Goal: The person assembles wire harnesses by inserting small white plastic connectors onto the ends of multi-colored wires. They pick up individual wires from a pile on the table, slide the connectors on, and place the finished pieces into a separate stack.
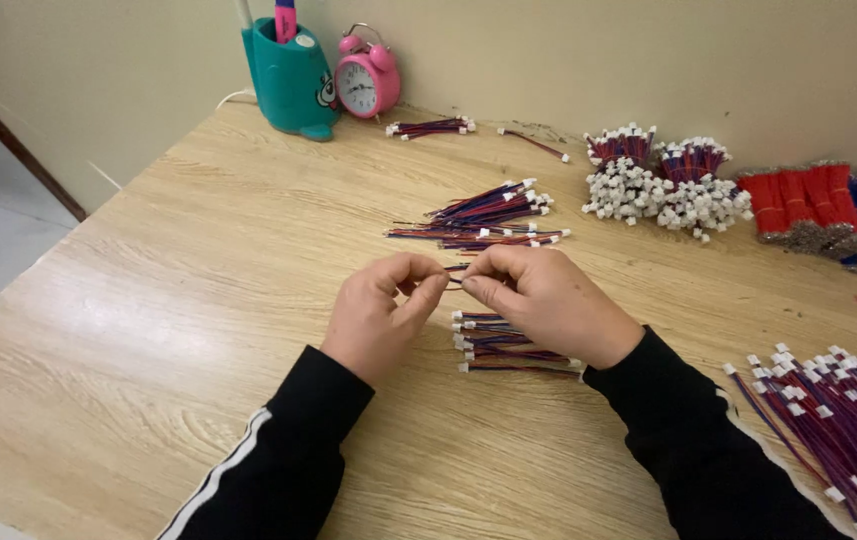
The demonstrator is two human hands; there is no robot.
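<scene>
Wooden table, pale grain, filling most of view. Large heap of red-blue wire leads at 4 o'clock. Red and blue bundles at 2 o'clock; white-connector clusters beside them. Loose wire fan at 12. Teal pen holder and pink alarm clock at 11. Centre: left hand and right hand, fingertips pinched shut on thin wire, possibly two strands. Small finished stack under right hand.
</scene>
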